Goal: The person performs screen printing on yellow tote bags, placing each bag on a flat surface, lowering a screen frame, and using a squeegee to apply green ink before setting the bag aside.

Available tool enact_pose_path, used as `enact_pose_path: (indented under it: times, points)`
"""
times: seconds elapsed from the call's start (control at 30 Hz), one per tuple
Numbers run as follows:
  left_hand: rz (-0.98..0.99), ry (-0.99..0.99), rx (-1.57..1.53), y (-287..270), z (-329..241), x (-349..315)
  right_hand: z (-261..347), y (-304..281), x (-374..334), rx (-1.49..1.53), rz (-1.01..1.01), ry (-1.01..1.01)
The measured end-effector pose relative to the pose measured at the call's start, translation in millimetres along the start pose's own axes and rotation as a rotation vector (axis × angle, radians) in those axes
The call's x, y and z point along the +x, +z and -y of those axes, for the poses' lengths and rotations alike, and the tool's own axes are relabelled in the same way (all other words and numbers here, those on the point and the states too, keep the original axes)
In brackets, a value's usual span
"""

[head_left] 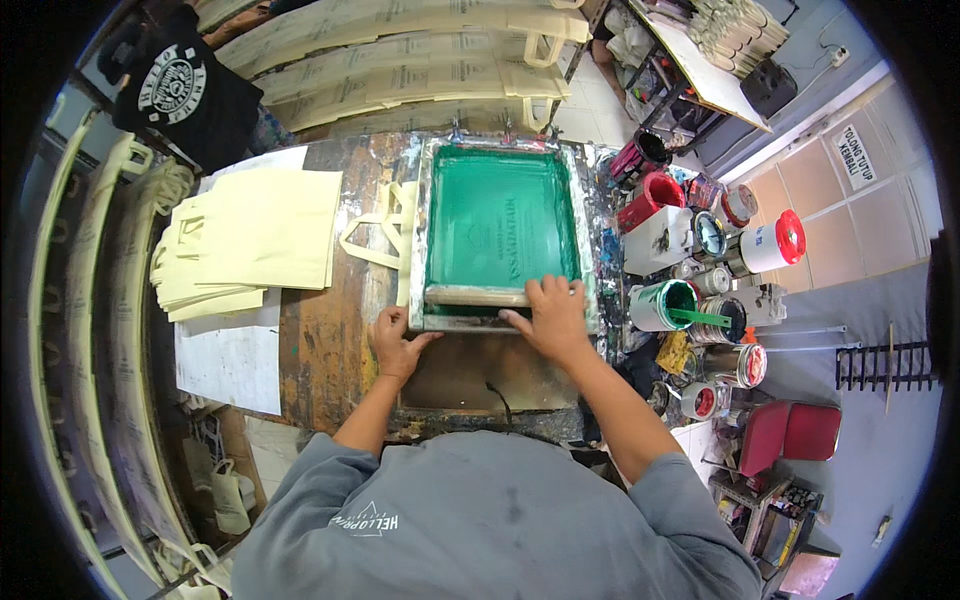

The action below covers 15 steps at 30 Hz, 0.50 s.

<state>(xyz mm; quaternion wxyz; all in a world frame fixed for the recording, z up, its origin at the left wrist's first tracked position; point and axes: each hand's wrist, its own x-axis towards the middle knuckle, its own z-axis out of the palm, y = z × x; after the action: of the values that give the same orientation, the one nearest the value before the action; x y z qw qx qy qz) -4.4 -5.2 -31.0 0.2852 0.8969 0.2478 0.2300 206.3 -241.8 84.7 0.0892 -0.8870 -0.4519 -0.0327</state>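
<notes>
Currently the right hand (553,318) presses flat, fingers together, on the squeegee (478,295) at the near edge of the green printing screen (497,228); left hand (393,343) grips the frame's near-left corner on the worktable (320,340).
</notes>
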Motion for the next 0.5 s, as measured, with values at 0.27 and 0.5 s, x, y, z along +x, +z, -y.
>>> enact_pose_path:
  times: [0.27, 0.5]
  points:
    - [-0.289, -0.130, -0.518, -28, -98, 112, -29, -137, 126, -0.107, -0.474, -0.081]
    - [-0.095, -0.375, 0.411, 72, 1, 36, -25, -183, 192, -0.074, -0.479, -0.067]
